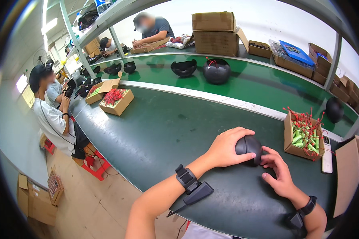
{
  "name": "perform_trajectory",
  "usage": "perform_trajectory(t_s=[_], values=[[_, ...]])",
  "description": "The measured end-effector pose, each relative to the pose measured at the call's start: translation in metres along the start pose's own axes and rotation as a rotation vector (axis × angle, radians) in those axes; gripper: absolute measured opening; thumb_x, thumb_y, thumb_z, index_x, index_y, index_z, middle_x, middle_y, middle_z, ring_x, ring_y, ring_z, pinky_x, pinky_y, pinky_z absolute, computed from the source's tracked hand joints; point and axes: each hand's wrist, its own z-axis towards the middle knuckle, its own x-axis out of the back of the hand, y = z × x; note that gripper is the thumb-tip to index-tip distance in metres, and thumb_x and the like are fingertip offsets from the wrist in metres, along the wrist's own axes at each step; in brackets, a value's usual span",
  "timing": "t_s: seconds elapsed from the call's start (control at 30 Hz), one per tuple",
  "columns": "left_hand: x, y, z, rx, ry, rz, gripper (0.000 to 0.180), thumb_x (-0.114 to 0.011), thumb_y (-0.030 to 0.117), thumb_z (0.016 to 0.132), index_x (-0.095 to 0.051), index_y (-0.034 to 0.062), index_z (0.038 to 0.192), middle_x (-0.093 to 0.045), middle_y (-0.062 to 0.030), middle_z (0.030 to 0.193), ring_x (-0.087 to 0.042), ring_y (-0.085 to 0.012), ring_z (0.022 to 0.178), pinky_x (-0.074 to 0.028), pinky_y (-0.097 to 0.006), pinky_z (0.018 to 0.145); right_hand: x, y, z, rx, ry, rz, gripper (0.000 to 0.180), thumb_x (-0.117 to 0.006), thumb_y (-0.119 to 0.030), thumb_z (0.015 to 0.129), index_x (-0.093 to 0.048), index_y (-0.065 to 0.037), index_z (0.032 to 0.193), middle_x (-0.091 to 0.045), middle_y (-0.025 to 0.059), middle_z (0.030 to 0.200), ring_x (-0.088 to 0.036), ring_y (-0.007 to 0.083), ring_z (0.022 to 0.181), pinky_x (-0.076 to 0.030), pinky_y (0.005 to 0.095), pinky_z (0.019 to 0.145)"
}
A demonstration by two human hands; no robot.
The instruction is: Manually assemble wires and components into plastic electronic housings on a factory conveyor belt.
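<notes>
A rounded black plastic shell point(250, 148) with a seam across it rests on the dark green worktop point(163, 131). My left hand point(226, 147) is wrapped over its left side, thumb across the near face and fingers over the top. At its right edge is my right hand point(278, 172), fingers curved and thumb held apart. Those fingertips come up to the shell; whether they press on it I cannot tell. The shell's underside is hidden. To the right stands a cardboard box point(288, 137) of green cylindrical cells point(301, 137) with red wires.
Beyond a pale rail, the green conveyor belt point(155, 79) carries a black ball-shaped shell point(216, 71) and black half shells point(183, 68). A white device point(326, 159) and a cardboard flap point(346, 175) are at right. Another box of red-wired cells point(116, 102) sits far left. Co-workers point(54, 113) work nearby.
</notes>
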Motion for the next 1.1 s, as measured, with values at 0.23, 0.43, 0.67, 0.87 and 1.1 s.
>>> perform_trajectory(t_s=[0.23, 0.43, 0.67, 0.87, 1.1], values=[[-0.001, 0.001, 0.001, -0.002, 0.005, -0.025, 0.056, -0.076, 0.034, 0.073, -0.059, 0.0067, 0.119, -0.062, -0.0120, 0.113, -0.062, -0.0307, 0.103, -0.049, -0.038, 0.089, 0.002, 0.003, 0.000, 0.033, -0.030, -0.081, 0.040, -0.061, 0.002, 0.077, -0.052, -0.001, 0.116, -0.036, 0.0160, 0.145, -0.055, 0.0215, 0.110, -0.045, 0.0334, 0.094], [-0.002, -0.001, -0.001, -0.017, 0.036, -0.013, 0.056, -0.075, 0.036, 0.073, -0.059, 0.0070, 0.119, -0.062, -0.0121, 0.113, -0.061, -0.0314, 0.103, -0.049, -0.039, 0.088, 0.006, 0.006, -0.001, 0.028, -0.051, -0.081, 0.049, -0.059, 0.003, 0.076, -0.050, -0.001, 0.123, -0.038, 0.0162, 0.144, -0.055, 0.0207, 0.110, -0.044, 0.0330, 0.093], [-0.005, -0.002, -0.003, -0.012, 0.029, -0.030, 0.056, -0.075, 0.038, 0.073, -0.059, 0.0063, 0.117, -0.062, -0.0116, 0.113, -0.061, -0.0308, 0.103, -0.050, -0.039, 0.086, -0.004, 0.006, -0.001, -0.007, 0.036, 0.038, 0.071, -0.059, 0.004, 0.072, -0.039, -0.003, 0.140, -0.038, 0.0137, 0.142, -0.054, 0.0177, 0.100, -0.043, 0.0312, 0.092], [-0.008, -0.006, 0.000, -0.129, -0.159, -0.243, 0.053, -0.073, 0.037, 0.075, -0.060, 0.0068, 0.117, -0.063, -0.0117, 0.112, -0.061, -0.0306, 0.102, -0.048, -0.040, 0.089, 0.007, 0.022, -0.004, 0.058, 0.009, 0.004, 0.060, -0.064, -0.005, 0.072, -0.045, -0.001, 0.128, -0.041, 0.0108, 0.127, -0.049, 0.0176, 0.108, -0.039, 0.0306, 0.094], [-0.016, 0.020, -0.004, -0.338, -0.052, -0.119, 0.088, -0.069, 0.041, 0.077, -0.027, 0.0109, 0.148, -0.056, -0.0129, 0.127, -0.053, -0.0322, 0.113, -0.034, -0.045, 0.103, 0.002, 0.009, -0.005, -0.024, 0.027, 0.055, 0.067, -0.068, -0.018, 0.074, -0.042, 0.002, 0.132, -0.046, 0.0136, 0.128, -0.047, 0.0244, 0.117, -0.034, 0.0364, 0.104]])
